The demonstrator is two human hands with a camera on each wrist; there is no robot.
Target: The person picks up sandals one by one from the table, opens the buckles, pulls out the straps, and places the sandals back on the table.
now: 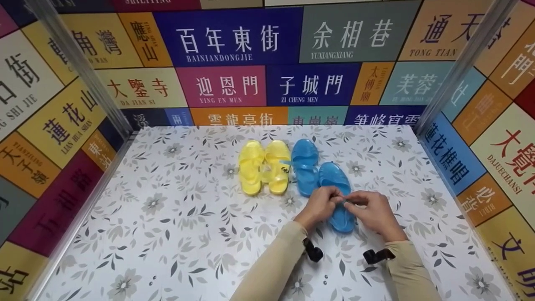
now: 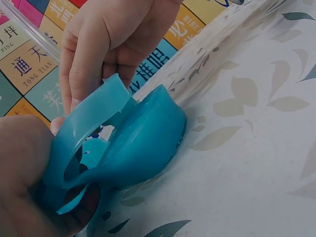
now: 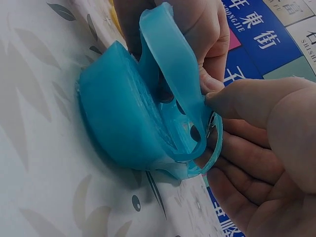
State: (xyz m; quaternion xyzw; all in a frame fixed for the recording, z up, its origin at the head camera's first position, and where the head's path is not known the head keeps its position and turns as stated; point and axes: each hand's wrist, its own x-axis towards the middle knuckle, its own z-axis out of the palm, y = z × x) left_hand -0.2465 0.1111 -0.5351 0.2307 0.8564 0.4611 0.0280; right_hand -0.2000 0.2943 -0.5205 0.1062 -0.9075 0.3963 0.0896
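The nearer blue jelly sandal (image 1: 342, 221) lies on the table under both hands, heel towards me. My left hand (image 1: 319, 205) grips its ankle strap from the left side. From the right, my right hand (image 1: 372, 209) pinches the strap between thumb and fingers, and the fingertips of both hands almost meet above the sandal. A small metal buckle (image 3: 211, 123) shows beside the right thumb in the right wrist view. The second blue sandal (image 1: 305, 154) sits just left of it, its loose strap end sticking out to the left. Fingers partly hide the strap join.
Left of the blue pair stand two yellow sandals, a left one (image 1: 251, 184) and a right one (image 1: 277, 152), side by side. They rest on a flower-patterned white tabletop (image 1: 188, 251). Panels with coloured signs (image 1: 225, 37) enclose the back and both sides.
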